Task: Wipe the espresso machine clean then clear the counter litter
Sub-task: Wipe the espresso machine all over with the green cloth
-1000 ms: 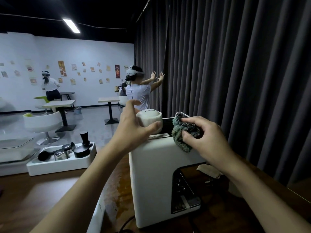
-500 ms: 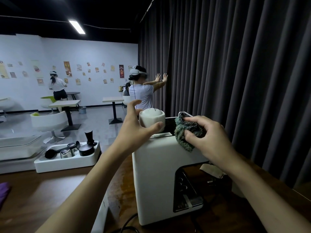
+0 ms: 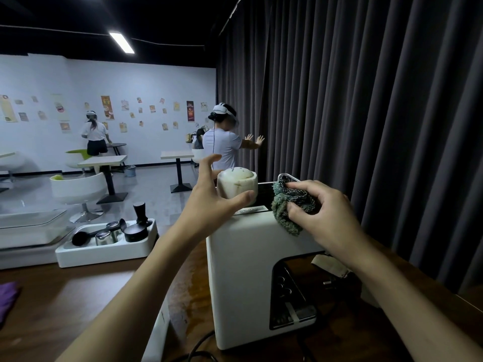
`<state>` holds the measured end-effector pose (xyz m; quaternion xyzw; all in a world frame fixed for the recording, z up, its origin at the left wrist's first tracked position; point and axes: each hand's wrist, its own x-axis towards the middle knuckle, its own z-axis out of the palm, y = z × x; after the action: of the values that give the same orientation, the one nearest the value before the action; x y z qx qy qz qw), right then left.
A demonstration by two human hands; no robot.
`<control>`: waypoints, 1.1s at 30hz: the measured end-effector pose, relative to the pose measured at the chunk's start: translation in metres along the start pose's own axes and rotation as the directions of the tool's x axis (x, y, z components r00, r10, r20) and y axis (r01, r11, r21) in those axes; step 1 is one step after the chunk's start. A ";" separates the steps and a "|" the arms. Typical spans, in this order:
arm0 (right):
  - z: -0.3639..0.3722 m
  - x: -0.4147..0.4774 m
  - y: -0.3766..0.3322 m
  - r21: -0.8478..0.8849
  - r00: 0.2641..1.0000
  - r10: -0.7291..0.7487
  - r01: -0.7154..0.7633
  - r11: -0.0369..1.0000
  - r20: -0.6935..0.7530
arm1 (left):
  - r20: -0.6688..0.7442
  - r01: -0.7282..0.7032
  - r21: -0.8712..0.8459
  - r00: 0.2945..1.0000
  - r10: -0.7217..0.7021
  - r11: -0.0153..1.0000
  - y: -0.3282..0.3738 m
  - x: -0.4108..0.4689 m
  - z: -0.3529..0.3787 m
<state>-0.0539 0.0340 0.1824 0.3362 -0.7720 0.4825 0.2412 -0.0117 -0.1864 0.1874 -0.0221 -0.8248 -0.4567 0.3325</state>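
Note:
A white espresso machine [image 3: 243, 278] stands on the dark wooden counter [image 3: 65, 304] right in front of me. A stained white cup [image 3: 236, 188] sits upside down on its top. My left hand [image 3: 209, 197] wraps around the cup's left side, thumb under its front. A bunched green-grey cloth [image 3: 290, 205] lies pressed on the machine's top right edge, gripped by my right hand [image 3: 324, 212]. A crumpled brownish paper [image 3: 330, 265] lies on the counter behind the machine's right side.
A white tray [image 3: 104, 249] holding a tamper, portafilter and metal cups stands to the left. Beside it is a glass-topped unit [image 3: 28, 228]. A purple cloth [image 3: 7, 299] lies at the far left edge. A dark curtain [image 3: 366, 100] hangs behind. People stand in the room beyond.
The view has drifted slightly; both hands keep their holds on the cup and the cloth, and the cup's stained top now shows more.

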 end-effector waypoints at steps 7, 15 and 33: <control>0.001 0.000 0.000 0.000 1.000 0.002 -0.002 1.000 -0.006 | 0.009 -0.005 -0.005 1.000 0.006 1.000 0.002 -0.001 -0.001; 0.000 -0.001 -0.001 0.009 1.000 -0.003 0.003 1.000 -0.006 | -0.003 0.001 0.008 1.000 -0.001 1.000 0.004 -0.003 0.000; 0.002 -0.001 -0.001 0.005 1.000 0.001 -0.001 1.000 -0.012 | -0.029 -0.029 -0.020 0.999 0.029 0.999 -0.001 0.000 0.000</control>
<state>-0.0525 0.0321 0.1819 0.3338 -0.7696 0.4863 0.2447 -0.0117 -0.1872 0.1861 -0.0308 -0.8151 -0.4604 0.3504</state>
